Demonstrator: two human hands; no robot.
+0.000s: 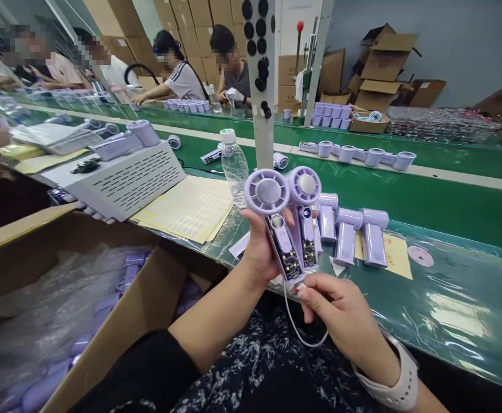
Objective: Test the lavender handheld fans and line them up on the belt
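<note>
My left hand (257,249) is wrapped round two purple handheld fans held upright, side by side. On the nearer handheld fan (268,191) the handle front is uncovered, and a circuit board with small lit spots shows. The other handheld fan (306,184) stands just behind it, with a small lit display and its board also bare. At the base of the nearer fan, my right hand (341,307) pinches the pale plug of a white cable (296,332). The cable loops below my hands. Whether the plug is fully seated cannot be made out.
Several purple fans (349,235) stand right of my hands, near a yellow paper (395,255). Left are a plastic bottle (234,166), label sheets (186,209) and a slotted metal box (134,178). A carton (117,327) holds wrapped fans. Co-workers sit across the green conveyor (457,203).
</note>
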